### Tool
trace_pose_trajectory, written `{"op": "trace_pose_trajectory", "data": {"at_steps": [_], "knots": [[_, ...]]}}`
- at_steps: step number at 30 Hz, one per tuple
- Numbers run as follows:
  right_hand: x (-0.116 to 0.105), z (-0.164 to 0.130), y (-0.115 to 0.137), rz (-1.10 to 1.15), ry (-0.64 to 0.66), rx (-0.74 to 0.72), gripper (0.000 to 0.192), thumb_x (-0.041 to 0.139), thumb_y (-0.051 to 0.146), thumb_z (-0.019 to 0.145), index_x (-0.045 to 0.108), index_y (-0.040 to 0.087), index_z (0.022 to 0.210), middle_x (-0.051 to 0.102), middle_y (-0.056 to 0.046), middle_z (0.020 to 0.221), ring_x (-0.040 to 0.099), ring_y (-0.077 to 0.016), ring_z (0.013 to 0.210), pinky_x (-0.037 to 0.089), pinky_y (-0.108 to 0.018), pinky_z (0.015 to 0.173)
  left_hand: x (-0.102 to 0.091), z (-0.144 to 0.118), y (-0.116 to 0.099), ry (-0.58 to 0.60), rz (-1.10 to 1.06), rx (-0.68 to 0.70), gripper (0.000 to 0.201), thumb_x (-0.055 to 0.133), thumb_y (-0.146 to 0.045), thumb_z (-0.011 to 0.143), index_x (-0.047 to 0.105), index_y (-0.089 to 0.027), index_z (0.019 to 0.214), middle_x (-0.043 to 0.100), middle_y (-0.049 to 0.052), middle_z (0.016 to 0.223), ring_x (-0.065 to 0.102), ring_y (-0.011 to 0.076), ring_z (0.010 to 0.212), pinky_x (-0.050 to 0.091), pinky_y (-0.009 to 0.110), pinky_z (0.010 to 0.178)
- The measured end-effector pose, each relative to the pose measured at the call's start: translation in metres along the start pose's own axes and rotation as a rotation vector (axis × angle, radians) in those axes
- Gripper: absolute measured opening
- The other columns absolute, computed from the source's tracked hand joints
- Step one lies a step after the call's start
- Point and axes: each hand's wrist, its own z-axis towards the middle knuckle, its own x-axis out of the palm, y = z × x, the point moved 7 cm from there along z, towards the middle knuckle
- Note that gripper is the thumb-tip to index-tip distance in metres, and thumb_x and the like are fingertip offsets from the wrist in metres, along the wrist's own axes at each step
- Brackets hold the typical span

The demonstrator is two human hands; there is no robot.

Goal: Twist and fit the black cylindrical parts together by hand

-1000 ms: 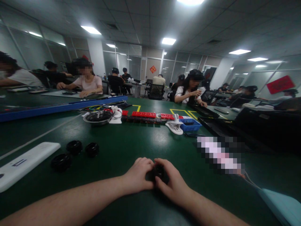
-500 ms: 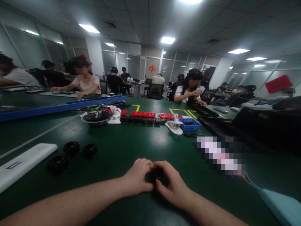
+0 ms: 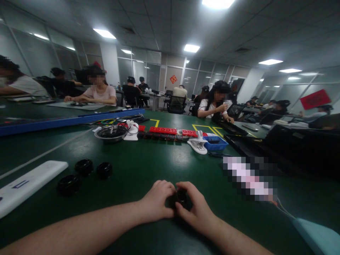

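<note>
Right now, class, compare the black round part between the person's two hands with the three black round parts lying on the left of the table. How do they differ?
The held part is gripped by the left hand and right hand, mostly hidden; the three loose parts lie untouched and fully visible. It sits near the table's front centre; they cluster leftward beside a white slab. All are black and round.

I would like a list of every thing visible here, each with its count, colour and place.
round part: 1, black, near table edge, clasped between both hands
round parts: 3, black, loose on the table at left
flat bar: 1, white, far left
metal bowl: 1, silver, mid table
power strips: row, red, mid table
clip stand: 1, white, beside blue tray
blue tray: 1, right of centre
table: 1, dark green
other people: several, seated at the far tables
left hand: on the part's left
right hand: on its right
</note>
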Motion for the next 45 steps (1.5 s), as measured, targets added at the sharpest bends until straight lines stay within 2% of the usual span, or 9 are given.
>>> {"op": "trace_pose_trajectory", "data": {"at_steps": [6, 11, 14, 19, 28, 31, 36, 42, 45], "knots": [[0.001, -0.002, 0.001, -0.005, 0.036, -0.021, 0.056, 0.055, 0.009, 0.066, 0.037, 0.019, 0.117, 0.05, -0.008, 0.109, 0.049, -0.0207, 0.099, 0.042, -0.036, 0.087, 0.002, 0.0, 0.003, -0.008, -0.001, 0.01, 0.028, 0.067, -0.032, 0.063, 0.059, -0.019, 0.086, 0.056, 0.001, 0.093, 0.049, 0.0201, 0.087, 0.035, 0.032, 0.077], [0.001, 0.001, -0.009, -0.055, 0.009, 0.093, 0.043, 0.061, 0.018, 0.069, 0.044, 0.018, 0.108, 0.053, -0.007, 0.098, 0.052, -0.0206, 0.09, 0.044, -0.037, 0.08, 0.002, 0.0, 0.002, -0.012, -0.006, 0.008, 0.024, 0.067, -0.031, 0.063, 0.058, -0.019, 0.082, 0.056, 0.0, 0.091, 0.049, 0.0198, 0.085, 0.035, 0.032, 0.077], [0.003, 0.0, -0.004, -0.021, 0.037, 0.044, 0.039, 0.055, 0.012, 0.07, 0.044, 0.019, 0.107, 0.055, -0.006, 0.098, 0.053, -0.0188, 0.09, 0.045, -0.034, 0.08, 0.001, -0.001, 0.001, -0.005, -0.014, -0.001, 0.024, 0.067, -0.028, 0.063, 0.058, -0.019, 0.084, 0.056, 0.001, 0.089, 0.049, 0.0204, 0.085, 0.036, 0.032, 0.076], [0.001, -0.002, 0.004, -0.012, 0.037, -0.043, 0.052, 0.051, 0.007, 0.068, 0.037, 0.02, 0.116, 0.051, -0.007, 0.109, 0.05, -0.0196, 0.099, 0.042, -0.035, 0.087, 0.002, 0.0, 0.002, -0.012, -0.006, 0.007, 0.026, 0.067, -0.032, 0.063, 0.059, -0.02, 0.085, 0.056, 0.001, 0.091, 0.049, 0.0208, 0.086, 0.035, 0.032, 0.076], [-0.001, -0.001, -0.007, -0.082, -0.012, 0.105, 0.039, 0.059, 0.019, 0.069, 0.044, 0.018, 0.106, 0.053, -0.007, 0.095, 0.052, -0.0206, 0.087, 0.045, -0.037, 0.077, 0.0, -0.001, 0.0, -0.01, 0.002, 0.012, 0.024, 0.068, -0.032, 0.063, 0.059, -0.019, 0.081, 0.057, 0.001, 0.09, 0.049, 0.0198, 0.085, 0.036, 0.031, 0.076], [0.001, 0.0, -0.003, -0.025, 0.029, 0.062, 0.037, 0.055, 0.013, 0.07, 0.045, 0.018, 0.106, 0.055, -0.007, 0.097, 0.053, -0.0195, 0.089, 0.045, -0.035, 0.079, 0.0, -0.001, 0.0, -0.006, 0.002, -0.002, 0.025, 0.068, -0.031, 0.062, 0.059, -0.019, 0.083, 0.057, 0.001, 0.089, 0.049, 0.02, 0.085, 0.036, 0.032, 0.077], [0.0, -0.003, 0.007, 0.031, 0.05, -0.059, 0.051, 0.048, 0.006, 0.067, 0.039, 0.019, 0.115, 0.052, -0.007, 0.108, 0.051, -0.0197, 0.098, 0.042, -0.035, 0.087, 0.002, -0.001, 0.002, -0.003, 0.015, 0.003, 0.029, 0.066, -0.034, 0.065, 0.059, -0.02, 0.089, 0.056, 0.001, 0.091, 0.049, 0.0201, 0.087, 0.035, 0.032, 0.078], [-0.002, -0.002, -0.004, -0.036, -0.031, 0.066, 0.048, 0.06, 0.015, 0.066, 0.042, 0.02, 0.11, 0.053, -0.006, 0.101, 0.052, -0.0211, 0.092, 0.044, -0.037, 0.081, 0.001, -0.001, 0.002, 0.001, 0.008, 0.008, 0.027, 0.067, -0.034, 0.064, 0.058, -0.019, 0.084, 0.056, 0.001, 0.091, 0.049, 0.0202, 0.086, 0.035, 0.031, 0.077], [0.0, -0.001, -0.006, -0.017, -0.025, 0.079, 0.041, 0.057, 0.013, 0.069, 0.043, 0.021, 0.108, 0.054, -0.005, 0.095, 0.054, -0.0189, 0.087, 0.046, -0.034, 0.078, 0.0, 0.0, 0.0, 0.002, 0.0, 0.009, 0.026, 0.067, -0.031, 0.064, 0.058, -0.019, 0.086, 0.056, 0.0, 0.091, 0.049, 0.0197, 0.086, 0.035, 0.031, 0.078]]}}
